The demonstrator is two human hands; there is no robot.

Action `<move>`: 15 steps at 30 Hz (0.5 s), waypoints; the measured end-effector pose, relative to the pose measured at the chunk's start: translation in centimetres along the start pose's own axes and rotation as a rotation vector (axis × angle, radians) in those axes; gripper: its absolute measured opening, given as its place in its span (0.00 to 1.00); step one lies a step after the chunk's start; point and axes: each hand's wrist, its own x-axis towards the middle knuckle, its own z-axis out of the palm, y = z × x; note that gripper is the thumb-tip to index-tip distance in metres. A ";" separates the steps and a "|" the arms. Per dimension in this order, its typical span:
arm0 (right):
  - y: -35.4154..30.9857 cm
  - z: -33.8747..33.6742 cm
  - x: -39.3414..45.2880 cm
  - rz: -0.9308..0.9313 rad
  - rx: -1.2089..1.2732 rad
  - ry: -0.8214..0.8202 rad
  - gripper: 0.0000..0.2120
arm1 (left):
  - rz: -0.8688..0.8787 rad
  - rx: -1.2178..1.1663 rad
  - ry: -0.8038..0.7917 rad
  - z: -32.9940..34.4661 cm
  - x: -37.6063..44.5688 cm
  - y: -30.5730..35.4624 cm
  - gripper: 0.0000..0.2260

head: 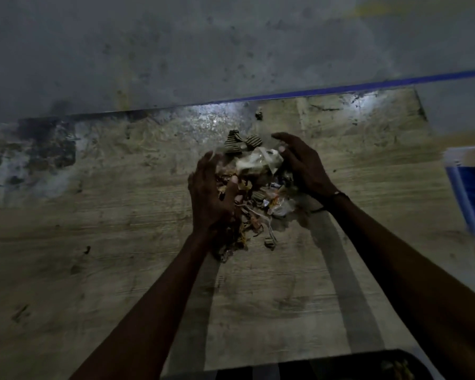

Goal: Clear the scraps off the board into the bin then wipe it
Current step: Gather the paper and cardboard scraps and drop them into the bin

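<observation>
A pile of scraps (258, 185) lies in the middle of the worn wooden board (121, 242): clear plastic wrapping, bits of corrugated card, peelings and string. My left hand (211, 196) curls against the pile's left side, fingers round some scraps. On the right, my right hand (299, 165) cups the pile with bent fingers touching the plastic. The dark rim of the bin (340, 363) shows at the bottom edge, near me. A few loose bits (269, 241) lie just below the pile.
A grey wall (231, 50) rises behind the board, with a blue strip (340, 90) along its base. A blue and white object (472, 193) sits at the right edge. A small dark scrap (258, 114) lies near the board's far edge.
</observation>
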 end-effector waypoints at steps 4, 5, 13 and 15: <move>1.5 -0.9 0.5 0.073 0.029 0.069 0.19 | 0.019 -0.059 -0.041 -0.6 4.6 -2.3 0.25; 1.7 -1.0 1.4 0.101 0.051 0.049 0.20 | 0.004 -0.081 -0.096 -0.3 6.3 -2.7 0.25; -0.1 -0.5 8.7 -0.026 -0.243 -0.289 0.39 | 0.023 -0.024 -0.528 0.5 10.8 0.1 0.25; 0.1 0.2 7.5 -0.114 -0.272 -0.373 0.34 | -0.002 -0.124 -0.508 -0.6 9.7 -0.3 0.20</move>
